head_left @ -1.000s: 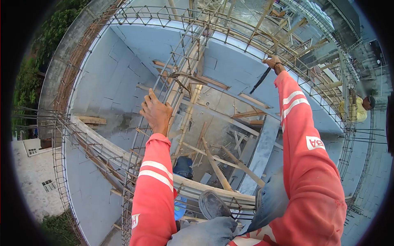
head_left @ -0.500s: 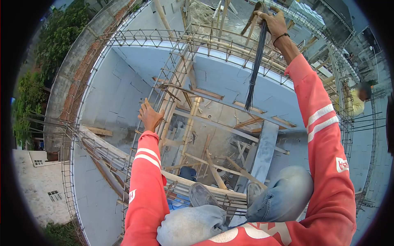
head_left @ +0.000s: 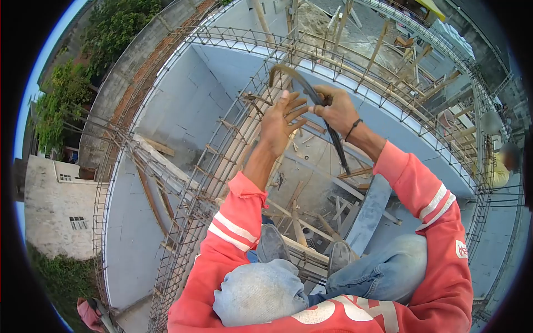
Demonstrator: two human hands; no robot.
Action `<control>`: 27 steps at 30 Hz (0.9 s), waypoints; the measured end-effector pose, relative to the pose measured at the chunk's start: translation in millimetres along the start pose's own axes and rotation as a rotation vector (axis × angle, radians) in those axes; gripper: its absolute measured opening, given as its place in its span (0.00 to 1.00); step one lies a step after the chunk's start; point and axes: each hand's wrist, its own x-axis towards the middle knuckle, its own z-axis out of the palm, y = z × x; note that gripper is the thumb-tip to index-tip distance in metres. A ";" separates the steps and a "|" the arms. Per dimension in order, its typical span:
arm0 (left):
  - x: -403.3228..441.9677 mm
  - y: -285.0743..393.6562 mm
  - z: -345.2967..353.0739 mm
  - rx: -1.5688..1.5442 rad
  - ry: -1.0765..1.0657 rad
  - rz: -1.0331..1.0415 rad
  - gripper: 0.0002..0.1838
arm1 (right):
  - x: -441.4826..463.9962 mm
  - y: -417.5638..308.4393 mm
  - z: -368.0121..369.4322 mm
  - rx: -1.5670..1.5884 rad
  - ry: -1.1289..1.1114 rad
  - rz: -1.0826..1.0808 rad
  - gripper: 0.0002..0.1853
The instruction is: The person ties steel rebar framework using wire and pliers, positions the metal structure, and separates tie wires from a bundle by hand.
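A bundle of dark tie wire (head_left: 335, 143) hangs from my right hand (head_left: 337, 111), whose fingers are closed around its middle. The upper end of the bundle bends over in a brownish curve toward the left, and the loose ends point down. My left hand (head_left: 281, 123) is just left of the bundle, palm turned toward it, with fingers spread and nothing in them. I cannot tell whether its fingertips touch the wire. Below both hands runs a rebar cage (head_left: 222, 130) along the top of a wall, beside wooden formwork boards (head_left: 244, 133).
I sit high up, my shoes (head_left: 272, 244) on the formwork above a deep room with timber props (head_left: 298, 230). A grey plank (head_left: 369, 213) slopes below. More rebar (head_left: 383, 102) tops the far wall. Another person (head_left: 501, 166) is at the right; someone in red (head_left: 90, 313) is lower left.
My right hand has come down and left with the wire bundle. My left hand has moved up and right to beside it. The whole view has shifted to the right.
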 end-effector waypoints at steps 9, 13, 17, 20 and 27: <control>-20.2 -16.1 -4.3 -0.098 0.143 -0.056 0.15 | -27.6 -14.1 -5.9 0.092 -0.236 0.196 0.17; 3.2 -18.3 -6.0 -0.096 0.056 -0.124 0.14 | -21.1 -15.9 -10.4 -0.018 -0.253 0.264 0.16; 47.4 -2.2 8.5 -0.071 0.020 -0.047 0.15 | -15.6 -5.1 -0.8 -0.036 -0.140 0.217 0.15; 37.3 20.3 26.0 -0.056 -0.007 -0.046 0.14 | -8.8 -13.1 -7.4 -0.036 -0.011 0.168 0.14; 17.9 15.7 33.0 -0.008 0.009 0.022 0.14 | 3.1 -14.3 -33.1 -0.115 -0.059 0.050 0.11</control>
